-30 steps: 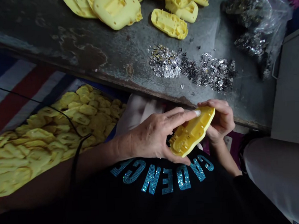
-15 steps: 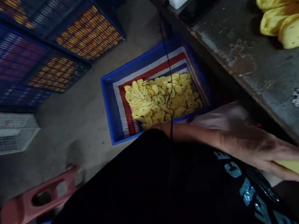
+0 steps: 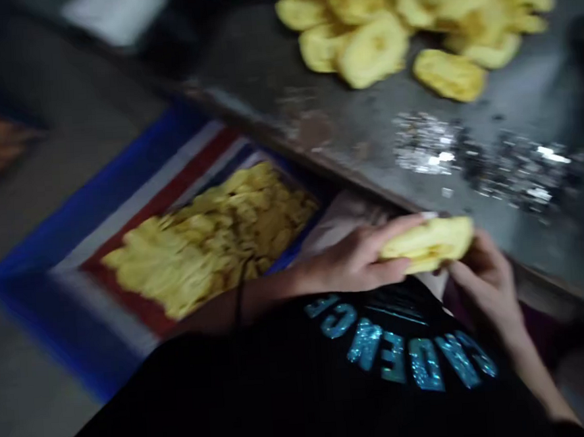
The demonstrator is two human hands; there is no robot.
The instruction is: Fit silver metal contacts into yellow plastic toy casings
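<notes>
In front of my chest I hold a soft-looking yellow oval piece [image 3: 429, 244] with a small dent or opening in its face. My left hand [image 3: 368, 253] grips its left end between thumb and fingers. The fingers of my right hand [image 3: 488, 282] are closed at its right end; whether they pinch anything small besides cannot be seen. Just beyond my hands, on the grey worktable [image 3: 365, 128], lie two heaps of small shiny silver bits [image 3: 426, 144]. Farther back is a pile of similar yellow pieces [image 3: 373, 48].
A blue crate [image 3: 42, 260] with a striped lining stands low on the left, holding many yellow pieces [image 3: 213, 230]. The worktable's worn edge runs diagonally past it. A blurred white object [image 3: 116, 15] sits at the table's far left.
My view has swung right toward the worktable, so the crate now appears farther left. Both hands and the yellow piece have come fully into view; the stacked crates have mostly left it.
</notes>
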